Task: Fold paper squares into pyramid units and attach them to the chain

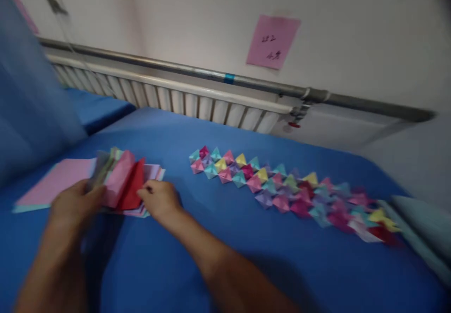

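Note:
My left hand [75,205] is closed on a bundle of coloured paper sheets [118,179], held raised and fanned, with pink and green among them. At the right side of the bundle, my right hand [160,200] pinches the edge of a red paper sheet [132,188]. Beneath and beside the hands lie more square sheets, a pink paper stack [58,181] on the left and a pale lilac and mint stack [152,171] by my right fingers. Motion blur softens the fingertips.
Rows of small folded paper pieces [246,172] in many colours stretch rightward across the blue cover [183,256]. Behind are a radiator [190,104] and metal pipe [158,64]. A pink note [273,41] hangs on the wall. Pale green fabric [426,223] lies at right.

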Demonstrator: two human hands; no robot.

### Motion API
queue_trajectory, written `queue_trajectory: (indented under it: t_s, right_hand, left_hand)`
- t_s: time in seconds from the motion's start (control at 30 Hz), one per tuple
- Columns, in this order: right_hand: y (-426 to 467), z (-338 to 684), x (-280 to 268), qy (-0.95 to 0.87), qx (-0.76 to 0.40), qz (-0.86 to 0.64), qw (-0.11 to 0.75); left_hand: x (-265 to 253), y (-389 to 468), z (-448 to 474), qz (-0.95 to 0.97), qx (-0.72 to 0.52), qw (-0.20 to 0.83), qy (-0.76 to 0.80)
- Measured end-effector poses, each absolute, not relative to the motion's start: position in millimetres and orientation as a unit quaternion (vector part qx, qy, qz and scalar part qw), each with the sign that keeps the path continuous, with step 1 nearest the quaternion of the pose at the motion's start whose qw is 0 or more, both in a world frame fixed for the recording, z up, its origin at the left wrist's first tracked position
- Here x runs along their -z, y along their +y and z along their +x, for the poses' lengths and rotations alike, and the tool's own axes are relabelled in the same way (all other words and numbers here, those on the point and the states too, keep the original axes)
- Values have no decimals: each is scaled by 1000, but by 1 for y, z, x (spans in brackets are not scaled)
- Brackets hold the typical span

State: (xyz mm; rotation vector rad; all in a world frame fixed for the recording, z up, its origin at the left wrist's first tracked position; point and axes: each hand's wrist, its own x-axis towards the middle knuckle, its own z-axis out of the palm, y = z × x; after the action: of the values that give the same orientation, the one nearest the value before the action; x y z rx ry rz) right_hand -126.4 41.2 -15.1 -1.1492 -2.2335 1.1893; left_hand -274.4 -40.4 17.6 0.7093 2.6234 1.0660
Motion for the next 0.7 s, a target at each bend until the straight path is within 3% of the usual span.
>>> queue_trajectory:
  t_s: [0.3,0.47,0.7]
  right_hand:
    - [45,-119,21,-669,-518,-372,383]
    - [51,-103,14,-507,-660,-375,408]
    - [65,-88,13,-418,-723,-292,466]
  left_hand:
    - [-27,-44,-264,225,-308,3,924]
    - [-27,-46,-265,204,-348,-25,915]
    - [-29,-50,-265,180,-377,-39,908]
